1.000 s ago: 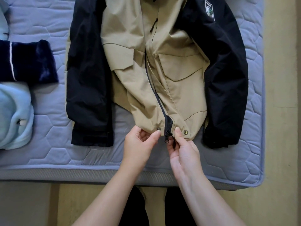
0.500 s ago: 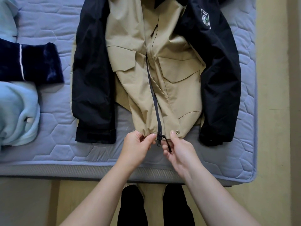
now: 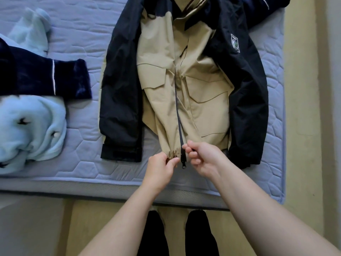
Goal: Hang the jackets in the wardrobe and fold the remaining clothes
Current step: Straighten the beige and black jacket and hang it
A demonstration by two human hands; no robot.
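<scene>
Pinching the hem of the tan-and-black jacket (image 3: 203, 108), flat on the bed (image 3: 83, 43), with fingers of the left hand (image 3: 160, 169) and the zipper (image 3: 179, 122) pull with fingers of the right hand (image 3: 204, 157); liable to jam or bite fabric through a slack hem or a crooked tug.

Hands: two, left hand (image 3: 160, 169) and right hand (image 3: 203, 158).
Tan-and-black jacket (image 3: 203, 108): one, at and beyond both hands.
Fleece garments: two, navy fleece (image 3: 42, 78) and light blue fleece (image 3: 31, 130), left of the left hand.
Mattress (image 3: 86, 39): one, under the hands.
</scene>
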